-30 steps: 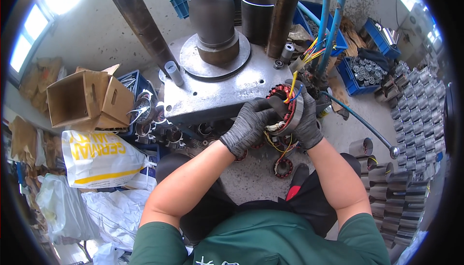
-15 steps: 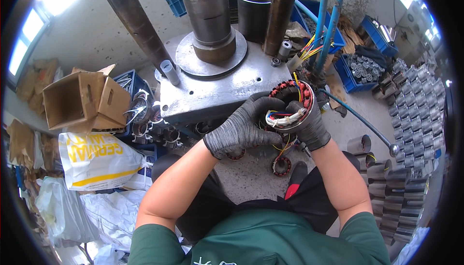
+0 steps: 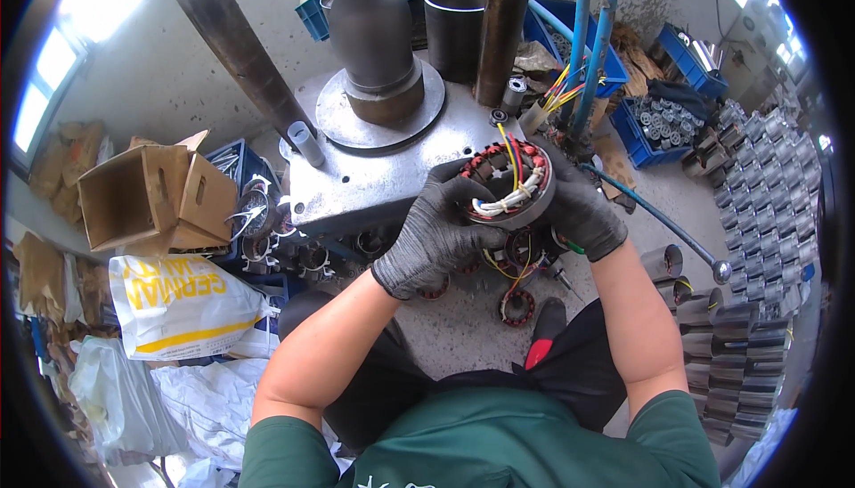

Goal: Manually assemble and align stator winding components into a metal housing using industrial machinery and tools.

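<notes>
Both gloved hands hold a motor stator, a steel ring (image 3: 533, 209) with red-tipped windings and a bundle of white, yellow, red and blue leads, just in front of the press bed. My left hand (image 3: 438, 231) grips its left side, with the thumb low by the rim. Round the right side wraps my right hand (image 3: 585, 214), its fingers partly hidden behind the ring. On the metal bed (image 3: 374, 167) stands a round flange (image 3: 331, 126) carrying a steel cylinder (image 3: 378, 74), whose upper part is smeared dark. Below the hands another wound stator (image 3: 517, 308) lies on the floor.
Two posts (image 3: 233, 38) (image 3: 504, 34) rise from the bed. A long blue lever with a ball end (image 3: 722, 272) sticks out at right, beside stacked steel sleeves (image 3: 766, 221). Left are a cardboard box (image 3: 134, 199) and plastic bags (image 3: 187, 305). Blue crates (image 3: 655, 145) hold metal parts.
The stator has shifted slightly left and turned, so its windings and leads face up more. My right hand has moved round its outer right side. The cylinder's top now looks dark and blurred.
</notes>
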The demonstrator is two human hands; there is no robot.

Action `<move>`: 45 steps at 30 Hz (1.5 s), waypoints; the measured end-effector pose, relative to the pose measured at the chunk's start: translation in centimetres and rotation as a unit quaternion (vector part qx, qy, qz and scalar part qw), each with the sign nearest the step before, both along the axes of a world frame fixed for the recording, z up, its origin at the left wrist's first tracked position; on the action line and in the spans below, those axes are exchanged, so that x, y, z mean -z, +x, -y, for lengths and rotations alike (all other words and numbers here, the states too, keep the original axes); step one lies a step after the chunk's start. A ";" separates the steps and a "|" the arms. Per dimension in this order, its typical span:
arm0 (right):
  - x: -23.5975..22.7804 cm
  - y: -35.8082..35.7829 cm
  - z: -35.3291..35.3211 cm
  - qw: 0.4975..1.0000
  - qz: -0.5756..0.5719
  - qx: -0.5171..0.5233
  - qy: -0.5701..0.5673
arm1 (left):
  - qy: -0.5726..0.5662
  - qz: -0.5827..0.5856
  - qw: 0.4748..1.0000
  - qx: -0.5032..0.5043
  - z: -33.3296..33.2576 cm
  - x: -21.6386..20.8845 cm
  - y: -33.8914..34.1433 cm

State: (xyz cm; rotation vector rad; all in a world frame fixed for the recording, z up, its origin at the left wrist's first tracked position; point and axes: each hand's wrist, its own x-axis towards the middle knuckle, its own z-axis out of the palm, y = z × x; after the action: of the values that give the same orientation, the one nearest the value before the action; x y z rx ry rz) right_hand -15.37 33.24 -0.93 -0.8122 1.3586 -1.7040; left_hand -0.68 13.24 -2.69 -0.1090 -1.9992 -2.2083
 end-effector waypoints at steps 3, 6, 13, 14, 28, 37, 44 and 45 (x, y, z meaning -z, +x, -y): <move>-1.3 -0.2 -0.8 0.978 0.127 0.117 -0.116 | -0.036 -0.077 0.994 -0.067 0.5 1.1 -0.7; -1.6 1.5 0.0 0.969 -0.213 0.118 -0.046 | -0.198 0.002 0.975 -0.104 -0.9 -0.9 0.0; -1.2 1.8 -0.4 0.869 -0.478 0.112 0.064 | -0.240 -0.068 0.959 -0.133 -2.4 0.7 0.2; -1.6 2.0 -0.3 0.869 -0.478 0.113 0.059 | -0.245 -0.068 0.958 -0.134 -2.4 0.9 0.3; -3.9 3.1 1.1 0.797 -0.575 0.180 -0.040 | -0.384 -0.100 0.902 -0.168 -2.3 -0.1 0.8; -4.9 2.7 1.3 0.836 -0.488 0.235 -0.084 | -0.158 -0.098 0.971 -0.153 -1.4 -6.1 -0.6; -4.2 1.0 0.3 0.894 -0.344 0.268 -0.102 | -0.275 -0.222 0.888 -0.294 6.9 -16.2 -7.6; -4.1 1.3 0.3 0.912 -0.311 0.256 -0.076 | -0.157 -0.192 0.944 -0.216 9.3 -17.1 -8.5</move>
State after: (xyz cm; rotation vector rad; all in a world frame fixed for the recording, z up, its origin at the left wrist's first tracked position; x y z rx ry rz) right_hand -14.08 32.93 3.12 -1.2404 2.0228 -2.0627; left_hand -9.23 3.94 14.41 -0.1140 -1.9102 -1.4654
